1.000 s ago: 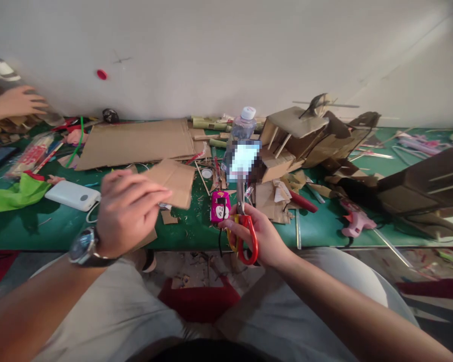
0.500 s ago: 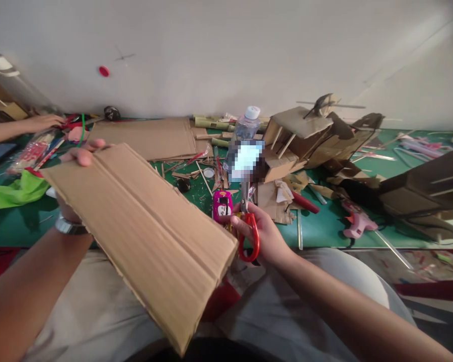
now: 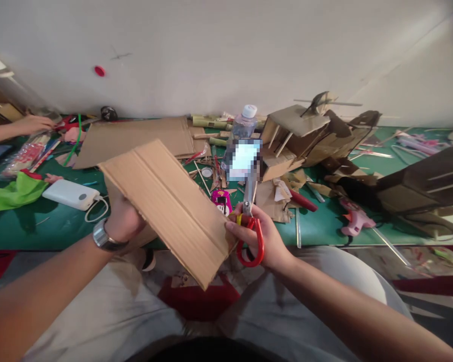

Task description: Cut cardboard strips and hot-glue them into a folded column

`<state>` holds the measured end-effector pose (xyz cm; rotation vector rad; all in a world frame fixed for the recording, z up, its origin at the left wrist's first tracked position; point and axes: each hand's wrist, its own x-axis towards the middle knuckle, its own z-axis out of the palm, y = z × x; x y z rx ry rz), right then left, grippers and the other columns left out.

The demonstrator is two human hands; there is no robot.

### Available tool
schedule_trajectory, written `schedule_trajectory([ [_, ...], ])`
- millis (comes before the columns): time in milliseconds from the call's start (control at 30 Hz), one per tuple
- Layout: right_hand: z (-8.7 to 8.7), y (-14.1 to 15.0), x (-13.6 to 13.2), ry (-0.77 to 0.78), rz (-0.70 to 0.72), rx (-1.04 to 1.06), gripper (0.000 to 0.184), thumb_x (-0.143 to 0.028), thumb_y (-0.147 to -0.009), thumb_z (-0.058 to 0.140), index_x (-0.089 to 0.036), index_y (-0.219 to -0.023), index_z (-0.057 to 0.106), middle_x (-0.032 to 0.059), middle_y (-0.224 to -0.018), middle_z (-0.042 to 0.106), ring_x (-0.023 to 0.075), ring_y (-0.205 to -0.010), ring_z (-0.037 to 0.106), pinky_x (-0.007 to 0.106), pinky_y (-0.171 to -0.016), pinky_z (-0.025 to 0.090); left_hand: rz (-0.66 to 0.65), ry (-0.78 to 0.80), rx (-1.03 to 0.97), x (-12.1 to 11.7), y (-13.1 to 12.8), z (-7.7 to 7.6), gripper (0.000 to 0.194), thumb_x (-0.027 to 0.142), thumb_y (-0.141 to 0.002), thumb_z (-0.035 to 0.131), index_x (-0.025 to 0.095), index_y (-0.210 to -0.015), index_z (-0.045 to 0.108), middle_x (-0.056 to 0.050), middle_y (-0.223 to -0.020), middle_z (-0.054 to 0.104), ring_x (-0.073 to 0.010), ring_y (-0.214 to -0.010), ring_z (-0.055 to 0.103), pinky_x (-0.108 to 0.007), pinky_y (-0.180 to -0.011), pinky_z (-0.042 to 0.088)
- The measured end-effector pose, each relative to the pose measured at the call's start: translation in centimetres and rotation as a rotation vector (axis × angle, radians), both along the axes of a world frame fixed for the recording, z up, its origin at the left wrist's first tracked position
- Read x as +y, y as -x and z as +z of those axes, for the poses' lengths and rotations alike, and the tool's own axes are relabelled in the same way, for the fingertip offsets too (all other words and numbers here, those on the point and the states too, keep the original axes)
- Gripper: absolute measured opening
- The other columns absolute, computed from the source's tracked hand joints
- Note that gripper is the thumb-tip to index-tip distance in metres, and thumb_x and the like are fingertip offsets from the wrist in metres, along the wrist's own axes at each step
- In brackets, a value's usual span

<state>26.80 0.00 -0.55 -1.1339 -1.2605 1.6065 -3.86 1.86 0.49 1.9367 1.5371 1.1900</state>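
Observation:
My left hand (image 3: 125, 219) grips a long strip of brown corrugated cardboard (image 3: 169, 203) from underneath and holds it slanted over my lap, in front of the green table (image 3: 18, 229). My right hand (image 3: 266, 235) is closed on red-handled scissors (image 3: 250, 229), blades pointing up and away, right beside the cardboard's lower right edge. A watch sits on my left wrist.
The table holds a white power bank (image 3: 71, 194), a pink toy car (image 3: 221, 199), a water bottle (image 3: 242, 128), flat cardboard sheets (image 3: 136, 138), a cardboard model (image 3: 305, 136), a pink glue gun (image 3: 357, 221) and scraps. Another person's hand (image 3: 32, 123) reaches in at far left.
My left hand picked up the cardboard strip, swung it wide, and has now drawn it in toward the scissors. The scissors hand rose slightly.

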Motion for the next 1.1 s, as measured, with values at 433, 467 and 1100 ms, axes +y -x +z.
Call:
schedule_trajectory([
  [433,-0.7,0.5,-0.3,-0.236,-0.044,-0.195,0.028,-0.037,-0.081,0.083,-0.023,-0.087,0.060,-0.0020,-0.077,0.060,0.0152,-0.069,0.056,0.029,-0.066,0.047,-0.359,0.651,-0.572,-5.2,-6.9,-1.2,0.043,0.047,-0.091,0.072,0.027,-0.129,0.072,-0.009,-0.130,0.077,-0.0327,-0.133,0.065,-0.052,-0.119,0.048],
  [467,-0.7,0.6,-0.3,-0.258,-0.045,-0.206,0.026,-0.036,-0.082,0.082,-0.023,-0.088,0.060,-0.0016,-0.078,0.061,0.0154,-0.070,0.057,0.029,-0.067,0.047,-0.349,0.644,-0.588,-5.2,-6.9,-1.3,0.044,0.047,-0.091,0.073,0.027,-0.129,0.072,-0.009,-0.131,0.076,-0.0327,-0.132,0.066,-0.051,-0.118,0.049],
  [1100,-0.8,1.0,-1.8,0.049,0.319,-0.092,0.044,-0.059,-0.087,0.076,-0.023,-0.105,0.060,0.0045,-0.104,0.069,0.0175,-0.082,0.065,0.031,-0.075,0.057,0.165,0.486,-1.116,-1.0,-4.1,0.7,0.045,0.026,-0.072,0.086,0.022,-0.115,0.074,-0.004,-0.108,0.082,-0.0327,-0.114,0.075,-0.042,-0.093,0.066],
])
